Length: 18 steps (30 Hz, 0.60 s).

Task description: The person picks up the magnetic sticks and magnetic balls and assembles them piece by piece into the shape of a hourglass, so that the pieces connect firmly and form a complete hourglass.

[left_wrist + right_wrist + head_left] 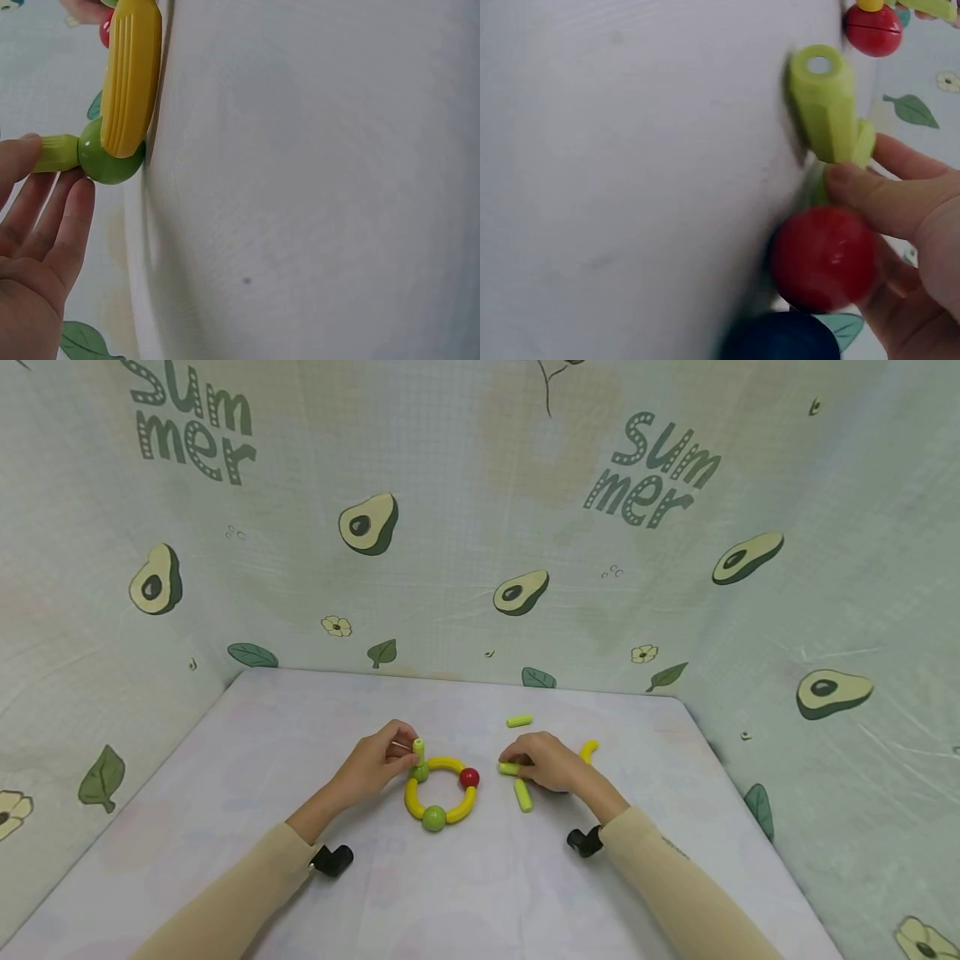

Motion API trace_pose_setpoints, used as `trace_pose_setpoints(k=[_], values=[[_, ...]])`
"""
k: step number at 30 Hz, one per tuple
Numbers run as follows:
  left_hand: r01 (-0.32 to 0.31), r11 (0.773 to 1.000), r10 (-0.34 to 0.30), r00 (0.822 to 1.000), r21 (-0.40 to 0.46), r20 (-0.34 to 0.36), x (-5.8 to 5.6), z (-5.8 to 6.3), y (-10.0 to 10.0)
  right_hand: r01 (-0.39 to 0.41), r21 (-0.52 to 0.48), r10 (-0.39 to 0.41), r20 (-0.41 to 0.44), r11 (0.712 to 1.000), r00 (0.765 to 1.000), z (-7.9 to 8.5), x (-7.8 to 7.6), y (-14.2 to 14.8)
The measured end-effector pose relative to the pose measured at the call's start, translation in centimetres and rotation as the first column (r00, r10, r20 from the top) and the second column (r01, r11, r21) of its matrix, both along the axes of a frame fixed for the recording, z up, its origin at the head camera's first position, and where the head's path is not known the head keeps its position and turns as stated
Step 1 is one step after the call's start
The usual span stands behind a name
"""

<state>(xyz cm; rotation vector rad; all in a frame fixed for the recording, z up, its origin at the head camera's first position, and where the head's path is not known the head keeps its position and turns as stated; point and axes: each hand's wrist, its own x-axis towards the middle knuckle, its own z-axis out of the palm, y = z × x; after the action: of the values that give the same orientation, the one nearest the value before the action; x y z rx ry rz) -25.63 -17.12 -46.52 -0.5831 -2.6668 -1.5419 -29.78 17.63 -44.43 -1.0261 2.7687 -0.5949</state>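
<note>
On the table lies a ring of curved yellow rods (412, 799) joined by a red ball (469, 777) and green balls (433, 818). My left hand (378, 756) pinches a short light green rod (418, 747) that stands upright on the ring's far-left green ball (112, 161). Right of the ring, my right hand (553, 760) pinches another light green rod (508, 769) close over the table. A similar rod (522, 796) lies just in front of its fingers. Under the right palm, a loose red ball (825, 259) and a dark blue ball (780, 339) show in the right wrist view.
One more light green rod (519, 721) lies farther back on the table (420, 893). A curved yellow rod (589, 749) is partly hidden behind the right hand. Printed cloth (442, 635) hangs around the back and sides.
</note>
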Motion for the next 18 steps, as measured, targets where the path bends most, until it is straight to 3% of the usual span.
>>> trace_pose_setpoints(k=[6, 18], values=[[0.005, 1.0, -0.005, 1.0, -0.004, 0.0, -0.12, -0.09, 0.01, 0.007, -0.031, -0.007, 0.001, 0.999, 1.0, -0.59, 0.02, 0.03], [0.008, 1.0, -0.008, 1.0, 0.006, 0.0, -0.11, -0.16, -0.08, 0.001, -0.14, 0.0, 0.013, 0.99, 1.0, -0.01, 0.22, 0.19]])
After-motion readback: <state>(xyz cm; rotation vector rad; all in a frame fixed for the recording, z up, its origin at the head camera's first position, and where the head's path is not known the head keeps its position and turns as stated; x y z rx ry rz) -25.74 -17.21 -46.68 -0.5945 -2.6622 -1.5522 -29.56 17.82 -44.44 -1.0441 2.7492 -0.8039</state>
